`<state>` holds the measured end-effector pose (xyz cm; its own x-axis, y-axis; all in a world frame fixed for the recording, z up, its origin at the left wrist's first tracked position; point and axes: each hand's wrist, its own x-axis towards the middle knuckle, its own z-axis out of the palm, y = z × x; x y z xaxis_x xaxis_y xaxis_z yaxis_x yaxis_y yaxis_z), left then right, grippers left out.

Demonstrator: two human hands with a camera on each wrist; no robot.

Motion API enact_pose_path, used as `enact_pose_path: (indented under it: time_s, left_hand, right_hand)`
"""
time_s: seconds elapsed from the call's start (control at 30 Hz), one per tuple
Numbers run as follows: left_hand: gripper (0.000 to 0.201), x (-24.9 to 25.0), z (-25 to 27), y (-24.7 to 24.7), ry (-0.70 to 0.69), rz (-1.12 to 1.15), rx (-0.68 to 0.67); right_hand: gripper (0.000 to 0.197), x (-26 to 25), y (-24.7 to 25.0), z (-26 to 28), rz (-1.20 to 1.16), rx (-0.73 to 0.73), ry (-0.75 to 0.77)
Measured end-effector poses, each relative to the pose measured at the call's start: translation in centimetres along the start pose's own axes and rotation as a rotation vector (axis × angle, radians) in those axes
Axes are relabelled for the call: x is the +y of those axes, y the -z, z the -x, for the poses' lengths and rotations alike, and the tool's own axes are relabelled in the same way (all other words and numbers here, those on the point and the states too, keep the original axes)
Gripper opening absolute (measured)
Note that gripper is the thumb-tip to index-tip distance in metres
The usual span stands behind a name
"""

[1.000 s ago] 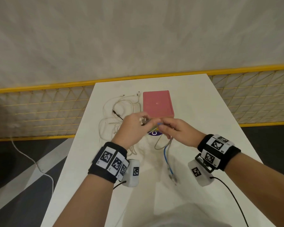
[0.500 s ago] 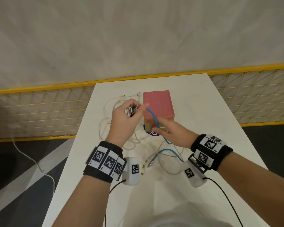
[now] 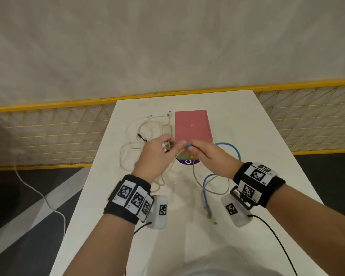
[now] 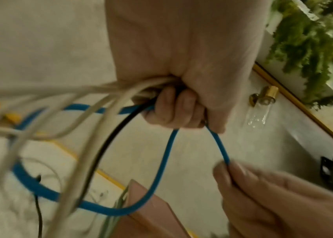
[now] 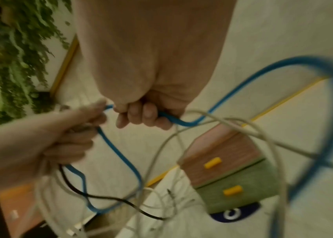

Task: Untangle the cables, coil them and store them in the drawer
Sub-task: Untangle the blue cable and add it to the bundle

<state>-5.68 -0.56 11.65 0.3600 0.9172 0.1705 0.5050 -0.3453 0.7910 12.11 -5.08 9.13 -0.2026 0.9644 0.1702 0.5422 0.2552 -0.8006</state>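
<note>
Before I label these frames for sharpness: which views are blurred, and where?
Head view: fairly sharp, the blue cable readable. Left wrist view: white cables smeared at left. Right wrist view: worst, the blue cable and the left hand streaked.

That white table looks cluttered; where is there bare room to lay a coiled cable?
Bare patches: the table right of the pink drawer box, and the far strip behind it. Crowded: white cables left of the box, blue cable loops in front near both hands.
</note>
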Motion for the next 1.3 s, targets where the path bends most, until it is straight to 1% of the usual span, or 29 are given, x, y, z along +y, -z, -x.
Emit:
enact_pose_path:
  time_s: [0.03,0.1,0.17,0.2,0.23,0.27,0.3,0.33,0.4,0.43,0.47,0.5,0.53,0.57,0.63,0.73,0.77,0.8,0.87,0.9,0.93,1.0,1.03,1.07,1.1,1.13,1.17,1.23,1.3]
  left_hand:
    - [0.031,0.0,-0.2,0.5,-0.018,0.006,0.065]
    - [0.031,-0.2,-0.6,1.8,-0.046,0.026,0.254]
    - [0.032,-0.3,-1.1,3.2,-0.01,0.066,0.452]
    - [0.031,-0.4,-1.3,3.7,0.021,0.068,0.513]
    - [0.027,-0.6,-1.4,4.0,0.048,0.068,0.535]
    - [0.022,-0.6,-1.4,4.0,0.047,0.071,0.526]
    - [0.021,-0.4,-1.2,3.7,0.021,0.061,0.487]
    - [0.028,-0.1,-0.9,3.0,-0.02,0.034,0.415]
    - [0.045,0.5,-0.1,1.0,-0.083,-0.034,0.181]
    - [0.047,0.8,0.3,0.0,-0.091,-0.058,0.056]
    - [0.044,0.9,0.5,-0.9,-0.085,-0.064,-0.035]
    - [0.034,0.8,0.5,-1.5,-0.065,-0.05,-0.077]
    - [0.024,0.7,0.4,-1.7,-0.049,-0.037,-0.073]
    - [0.021,0.5,0.0,-1.5,-0.048,-0.044,-0.035]
    - [0.025,0.1,-0.8,-0.4,-0.073,-0.092,0.086]
    - [0.029,-0.3,-1.7,2.3,-0.072,-0.074,0.345]
    - [0.03,-0.4,-1.8,2.9,-0.053,-0.054,0.396]
    - [0.03,-0.5,-1.7,3.2,-0.036,-0.045,0.414]
    - [0.025,-0.4,-1.3,2.9,-0.042,-0.044,0.392]
    - [0.021,-0.1,-0.9,2.5,-0.062,-0.053,0.34]
    - [0.025,0.2,-0.6,1.8,-0.086,-0.077,0.255]
    - [0.044,0.7,0.2,0.3,-0.112,-0.145,0.037]
    - [0.045,0.7,0.4,-0.5,-0.11,-0.176,-0.049]
    - [0.038,0.7,0.4,-1.1,-0.108,-0.192,-0.095]
    - [0.029,0.5,0.4,-1.5,-0.106,-0.197,-0.108]
    - [0.026,0.3,0.2,-1.6,-0.112,-0.195,-0.089]
    - [0.027,0.1,0.1,-1.5,-0.122,-0.189,-0.047]
    - [0.029,-0.3,-0.3,-0.6,-0.136,-0.151,0.073]
    - [0.029,-0.6,-0.6,0.6,-0.124,-0.101,0.146]
  right_hand:
    - [0.028,0.6,0.2,0.3,0.016,0.002,-0.017]
    - [0.022,2.3,0.7,1.1,0.036,-0.003,-0.071]
    - [0.021,3.9,1.1,2.0,0.059,-0.02,-0.135]
    - [0.021,4.5,1.2,2.4,0.075,-0.031,-0.156]
    - [0.021,4.8,1.3,2.7,0.094,-0.041,-0.169]
    - [0.021,4.9,1.2,2.8,0.109,-0.046,-0.177]
    - [0.022,4.6,1.1,2.7,0.107,-0.047,-0.178]
    - [0.022,4.1,1.0,2.4,0.093,-0.041,-0.166]
    - [0.02,2.7,0.6,1.8,0.051,-0.021,-0.103]
    - [0.019,2.0,0.5,1.4,0.021,-0.008,-0.071]
    - [0.019,1.3,0.5,1.1,-0.007,0.005,-0.042]
    - [0.019,0.8,0.6,0.8,-0.014,0.011,-0.015]
    - [0.018,0.6,0.7,0.7,-0.007,0.008,0.003]
    - [0.018,0.6,0.8,0.6,0.011,0.002,0.006]
    - [0.018,1.8,1.0,0.9,0.026,-0.016,-0.04]
    - [0.021,4.5,1.4,2.1,0.035,-0.034,-0.147]
    - [0.02,4.8,1.4,2.4,0.043,-0.043,-0.175]
    - [0.019,5.1,1.4,2.6,0.043,-0.056,-0.182]
    - [0.021,5.0,1.2,2.5,0.037,-0.076,-0.178]
    - [0.021,4.7,1.0,2.3,0.038,-0.075,-0.164]
    - [0.02,4.3,0.9,2.0,0.033,-0.076,-0.137]
    - [0.021,2.9,0.7,1.4,0.02,-0.063,-0.07]
    - [0.02,2.0,0.6,1.1,-0.004,-0.047,-0.029]
    - [0.02,1.3,0.6,0.9,-0.033,-0.038,0.014]
    - [0.02,0.9,0.7,0.7,-0.043,-0.042,0.036]
    - [0.02,0.9,0.8,0.6,-0.028,-0.061,0.028]
    - [0.018,1.3,0.9,0.6,0.013,-0.094,-0.014]
    - [0.02,2.9,1.4,1.1,0.139,-0.182,-0.149]
    - [0.022,5.0,1.7,1.9,0.235,-0.249,-0.253]
